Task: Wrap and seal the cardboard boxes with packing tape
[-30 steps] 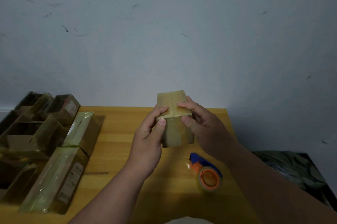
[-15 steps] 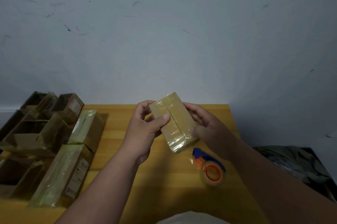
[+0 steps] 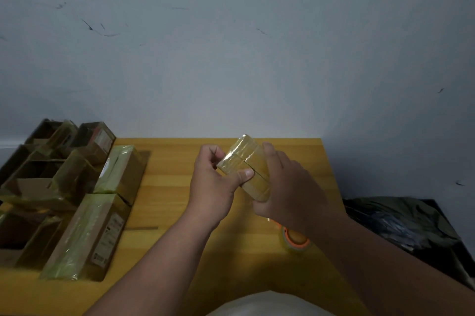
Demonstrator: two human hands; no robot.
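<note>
A small cardboard box [image 3: 245,161] covered in glossy clear tape is held tilted above the middle of the wooden table [image 3: 167,187]. My left hand [image 3: 214,184] grips its left end, thumb pressed across the front face. My right hand [image 3: 285,187] is wrapped round the box's right side and lower end, covering part of it. The tape dispenser [image 3: 295,240], orange core with clear tape, lies on the table below my right wrist, partly hidden by my forearm.
Several taped and open cardboard boxes [image 3: 84,233] are stacked along the table's left side. A dark bin with a crumpled bag [image 3: 401,223] stands off the table's right edge. A grey wall rises behind the table.
The box has been turned in my hands. My right hand moved from beneath the box to over its right side, hiding more of the dispenser.
</note>
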